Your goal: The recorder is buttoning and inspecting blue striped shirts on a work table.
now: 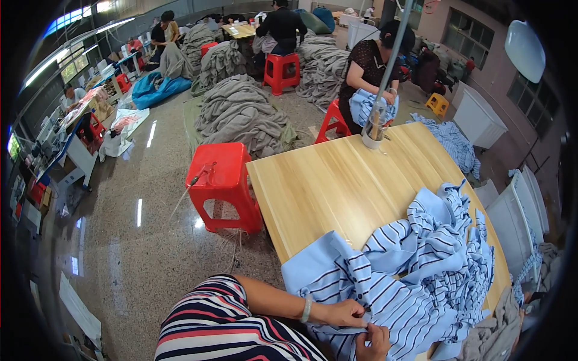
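At the lower middle, my left hand (348,314) is closed in a pinch at the near edge of a light blue shirt (385,295) with dark and white stripes. My right hand (374,343) meets it just below and to the right, thumb and fingertips pressed together on the same cloth. What lies exactly between the fingertips is too small to make out. A pale bracelet (307,308) circles my left wrist. The shirt spreads over the near corner of a wooden table (319,186), running into a crumpled heap of matching striped cloth (439,240).
A red stool (220,165) bearing a small tool stands left of the table. A metal pole and a clear cup (373,135) are at its far edge, where a co-worker (367,72) handles blue cloth. Grey garment piles (241,114) cover the floor beyond; white bins (478,117) stand right.
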A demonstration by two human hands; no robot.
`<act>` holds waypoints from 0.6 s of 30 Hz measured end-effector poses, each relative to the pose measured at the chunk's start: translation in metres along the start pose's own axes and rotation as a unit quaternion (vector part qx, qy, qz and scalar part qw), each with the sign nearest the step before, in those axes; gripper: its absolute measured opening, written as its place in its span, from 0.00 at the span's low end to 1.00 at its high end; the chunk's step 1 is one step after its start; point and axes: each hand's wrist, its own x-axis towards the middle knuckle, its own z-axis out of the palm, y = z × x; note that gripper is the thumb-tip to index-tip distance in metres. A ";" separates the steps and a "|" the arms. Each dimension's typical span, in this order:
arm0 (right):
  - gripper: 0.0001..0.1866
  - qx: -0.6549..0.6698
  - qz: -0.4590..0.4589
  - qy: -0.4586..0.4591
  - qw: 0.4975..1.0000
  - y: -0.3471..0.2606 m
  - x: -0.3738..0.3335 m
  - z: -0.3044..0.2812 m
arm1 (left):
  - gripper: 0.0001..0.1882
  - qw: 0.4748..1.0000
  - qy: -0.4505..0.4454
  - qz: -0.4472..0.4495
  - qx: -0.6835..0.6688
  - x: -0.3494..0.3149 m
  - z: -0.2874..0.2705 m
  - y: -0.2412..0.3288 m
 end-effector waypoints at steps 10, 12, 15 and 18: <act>0.07 0.039 0.029 -0.061 0.997 0.000 0.004 -0.002 | 0.13 0.958 0.004 0.130 0.254 -0.009 0.003 0.001; 0.06 0.044 0.039 -0.070 0.996 -0.001 0.004 -0.003 | 0.10 0.951 -0.022 0.134 0.279 -0.008 0.001 -0.005; 0.05 0.066 0.061 -0.100 0.991 0.000 0.005 -0.005 | 0.10 0.955 -0.013 0.134 0.263 -0.010 0.002 -0.003; 0.05 0.075 0.067 -0.116 0.988 0.003 0.005 -0.002 | 0.11 0.956 -0.008 0.122 0.266 -0.010 0.002 -0.010</act>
